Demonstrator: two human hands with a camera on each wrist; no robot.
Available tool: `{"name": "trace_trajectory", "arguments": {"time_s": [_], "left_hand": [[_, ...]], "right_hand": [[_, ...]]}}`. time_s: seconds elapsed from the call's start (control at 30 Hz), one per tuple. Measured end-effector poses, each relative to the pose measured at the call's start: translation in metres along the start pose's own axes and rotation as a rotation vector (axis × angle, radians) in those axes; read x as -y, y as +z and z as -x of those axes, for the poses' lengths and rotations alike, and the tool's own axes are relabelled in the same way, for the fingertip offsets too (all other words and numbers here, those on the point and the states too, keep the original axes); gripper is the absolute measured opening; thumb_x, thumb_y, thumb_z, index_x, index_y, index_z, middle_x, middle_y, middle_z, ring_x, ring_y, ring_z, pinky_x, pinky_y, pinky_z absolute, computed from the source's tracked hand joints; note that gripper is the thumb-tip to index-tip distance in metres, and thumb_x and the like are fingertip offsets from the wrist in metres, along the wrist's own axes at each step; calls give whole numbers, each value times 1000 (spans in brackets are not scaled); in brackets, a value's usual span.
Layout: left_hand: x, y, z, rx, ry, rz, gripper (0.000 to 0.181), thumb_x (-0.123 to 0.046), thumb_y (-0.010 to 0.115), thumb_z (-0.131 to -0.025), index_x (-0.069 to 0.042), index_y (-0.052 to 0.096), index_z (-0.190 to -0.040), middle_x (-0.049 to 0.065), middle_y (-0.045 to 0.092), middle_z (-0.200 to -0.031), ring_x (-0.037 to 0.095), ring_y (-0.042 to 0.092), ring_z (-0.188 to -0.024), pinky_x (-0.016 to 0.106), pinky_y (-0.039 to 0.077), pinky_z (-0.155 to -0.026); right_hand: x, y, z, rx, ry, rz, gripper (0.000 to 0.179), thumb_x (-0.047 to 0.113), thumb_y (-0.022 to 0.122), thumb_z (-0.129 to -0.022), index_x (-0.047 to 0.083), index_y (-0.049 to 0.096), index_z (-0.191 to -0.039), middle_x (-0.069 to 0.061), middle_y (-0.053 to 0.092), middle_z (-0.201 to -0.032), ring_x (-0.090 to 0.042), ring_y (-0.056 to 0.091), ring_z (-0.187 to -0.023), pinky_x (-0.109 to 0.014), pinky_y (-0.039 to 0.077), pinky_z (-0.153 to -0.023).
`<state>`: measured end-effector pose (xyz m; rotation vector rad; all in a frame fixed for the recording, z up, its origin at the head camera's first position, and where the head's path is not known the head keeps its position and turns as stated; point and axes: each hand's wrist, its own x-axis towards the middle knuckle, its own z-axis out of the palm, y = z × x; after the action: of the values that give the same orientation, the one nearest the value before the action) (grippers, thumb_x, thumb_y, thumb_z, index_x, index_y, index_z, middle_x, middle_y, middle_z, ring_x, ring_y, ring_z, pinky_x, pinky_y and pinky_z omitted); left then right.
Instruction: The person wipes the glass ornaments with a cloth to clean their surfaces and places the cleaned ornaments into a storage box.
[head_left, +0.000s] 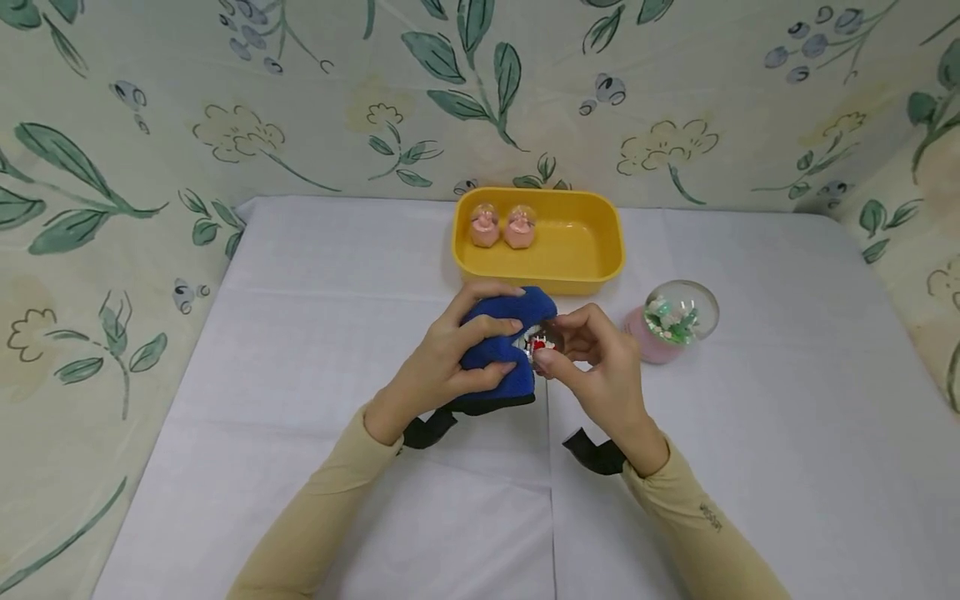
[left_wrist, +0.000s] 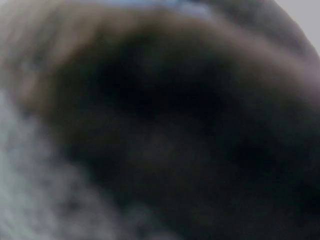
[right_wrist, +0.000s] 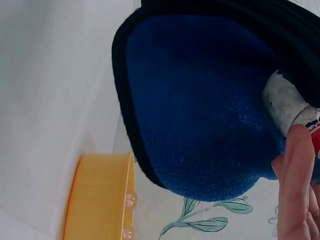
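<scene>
My left hand (head_left: pixel 450 354) grips a folded blue cloth (head_left: pixel 504 333) with a black edge, its fingers spread over the top. From the right, my right hand (head_left: pixel 606 367) pinches a small globe-like ornament (head_left: pixel 539 343) with red and white inside, between thumb and fingers. The cloth wraps partly round this ornament. In the right wrist view the fluffy blue cloth (right_wrist: pixel 200 110) hangs wide, and the ornament's whitish part (right_wrist: pixel 284 100) shows beside my fingers (right_wrist: pixel 296 180). Most of the ornament is hidden. The left wrist view is dark and blurred.
A yellow tray (head_left: pixel 577 286) stands just beyond my hands, with two small pink domed ornaments (head_left: pixel 484 227) at its left end. Right of my right hand, a larger snow globe (head_left: pixel 656 346) with a pink base lies tilted. White cloth (head_left: pixel 315 333) covers the table; floral fabric hangs behind.
</scene>
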<state>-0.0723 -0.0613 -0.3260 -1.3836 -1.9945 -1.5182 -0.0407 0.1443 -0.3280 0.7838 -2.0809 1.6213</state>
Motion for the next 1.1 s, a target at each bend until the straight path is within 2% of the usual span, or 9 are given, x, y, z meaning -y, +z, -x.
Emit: {"name": "trace_trajectory", "arguments": {"time_s": [0.13,0.23,0.4,0.5,0.6,0.7,0.83,1.0,1.1], "left_hand": [[1,1,3,-16,-5,1,31,-35,50,-98,-7,54,-111,21,42,-130,35,45,-118,42,45,-97],[3,1,3,-53,-22,-2,31,-35,50,-97,-7,54,-110,22,44,-128,36,46,-116,43,45,-96],[5,-2,3,-94,-58,-15,34,-39,49,-98,-7,53,-110,22,46,-127,35,48,-114,44,45,-95],[5,-3,3,-89,-68,-19,37,-41,48,-98,-6,52,-111,22,46,-127,34,48,-115,44,45,-96],[4,-3,2,-66,-67,-10,37,-41,48,-98,-7,52,-112,22,45,-128,34,47,-116,43,46,-95],[2,-2,2,-32,-56,0,36,-40,49,-98,-7,52,-112,21,42,-130,35,45,-118,42,46,-95],[0,-1,2,0,-34,-11,35,-39,51,-97,-8,53,-111,20,41,-131,35,43,-120,40,45,-97],[-1,1,3,28,-30,-46,32,-36,54,-96,-8,54,-112,20,41,-131,35,43,-121,38,44,-98],[0,1,4,18,-34,-38,31,-35,54,-96,-8,53,-112,20,41,-131,35,43,-121,39,44,-98]], "right_hand": [[0,2,1,-3,77,-47,54,41,67,-87,-11,56,-99,-17,64,-76,-10,63,-59,-20,53,-54],[1,3,1,17,63,-13,58,44,65,-87,-10,55,-108,-17,65,-90,-11,65,-68,-20,54,-60],[2,4,-1,67,-95,11,61,38,63,-91,-11,46,-124,-22,55,-118,-19,63,-87,-22,53,-76],[2,3,-2,81,-183,20,57,32,65,-91,-12,48,-122,-24,54,-117,-21,60,-93,-23,52,-82],[0,2,-1,66,-208,52,53,31,66,-90,-13,52,-116,-22,58,-107,-19,61,-88,-22,52,-79],[-1,1,0,30,-180,95,55,35,67,-89,-14,54,-110,-21,61,-97,-20,64,-78,-20,53,-72],[-2,3,1,-17,-87,96,56,40,64,-89,-14,54,-100,-19,65,-88,-18,66,-67,-19,54,-61],[1,6,3,-29,71,-84,41,28,64,-93,-11,53,-95,-20,64,-72,-15,61,-48,-22,51,-46],[2,6,3,-9,142,-131,39,26,64,-93,-10,52,-98,-18,63,-73,-14,61,-49,-24,51,-46]]}}
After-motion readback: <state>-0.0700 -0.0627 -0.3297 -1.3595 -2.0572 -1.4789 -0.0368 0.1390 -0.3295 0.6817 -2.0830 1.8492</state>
